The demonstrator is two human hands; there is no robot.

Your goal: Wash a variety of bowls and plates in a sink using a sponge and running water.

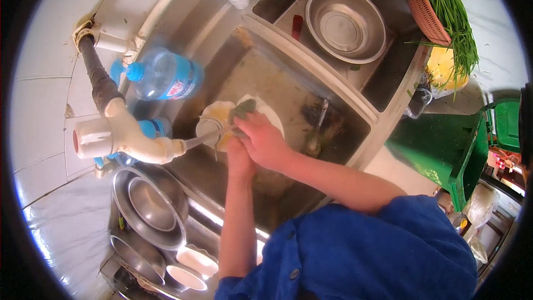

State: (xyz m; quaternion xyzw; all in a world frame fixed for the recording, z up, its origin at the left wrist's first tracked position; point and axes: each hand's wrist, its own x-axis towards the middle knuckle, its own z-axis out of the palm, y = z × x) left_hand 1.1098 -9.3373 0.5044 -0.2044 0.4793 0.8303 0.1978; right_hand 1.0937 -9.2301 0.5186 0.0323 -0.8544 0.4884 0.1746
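Note:
Over the large sink basin [272, 72] my hands meet beside the stream from the tap [152, 147]. My right hand [264, 139] is closed on a green scouring pad [242, 109]. Pressed up against it from below is my left hand [240, 154], looking closed; its fingers and whatever they hold are mostly hidden. Beneath the hands lies a white plate [272, 113], and beside it a pale dish [212, 112] with yellowish liquid. To the right, a spoon or ladle with a metal handle [323, 112] rests in the basin near dark scraps.
A steel bowl [345, 25] sits in the smaller basin. Large water bottles [169, 75] stand left behind the tap. Steel basins [150, 205] and white dishes [189, 275] are at lower left. A pink basket [426, 14] of greens and a green bin [444, 150] are right.

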